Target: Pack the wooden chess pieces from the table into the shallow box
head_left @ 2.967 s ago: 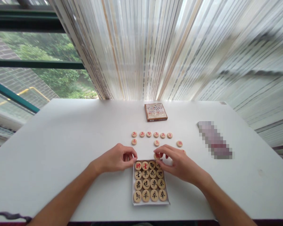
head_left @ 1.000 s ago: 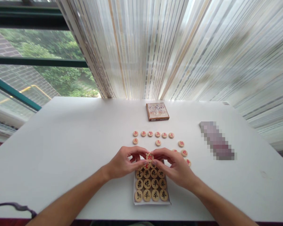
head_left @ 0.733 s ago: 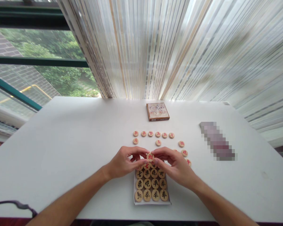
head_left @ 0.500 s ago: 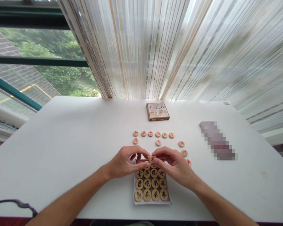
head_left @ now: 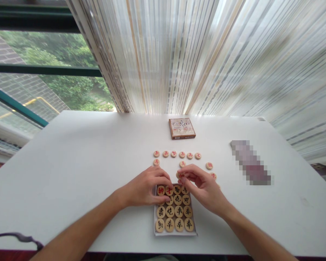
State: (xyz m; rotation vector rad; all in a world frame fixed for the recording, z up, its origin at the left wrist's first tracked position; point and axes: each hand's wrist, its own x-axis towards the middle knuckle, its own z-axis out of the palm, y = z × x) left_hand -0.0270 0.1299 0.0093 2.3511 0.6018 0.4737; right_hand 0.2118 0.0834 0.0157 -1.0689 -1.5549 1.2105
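Note:
A shallow white box (head_left: 195,228) near the front edge holds rows of round wooden chess pieces, most with black characters. Two red-marked pieces, one of them a red piece (head_left: 160,190), lie in its back row. My left hand (head_left: 146,186) arches over the box's back left corner, thumb and fingers apart around the second red piece (head_left: 169,190). Between the thumb and fingers of my right hand (head_left: 201,183) is another red-marked piece (head_left: 180,175), held just behind the box. More red-marked pieces, such as one at the row's left end (head_left: 156,154), lie behind my hands.
A flat brown-edged box (head_left: 182,128) lies at the back middle of the white table (head_left: 84,152). At the right is a blurred, pixelated long object (head_left: 251,163). A dark cable (head_left: 21,237) lies at the front left. Curtain and window stand behind.
My right hand has moved slightly back with its piece, away from my left fingers. The left hand's fingers have spread and come down over the box, where the second red piece now lies.

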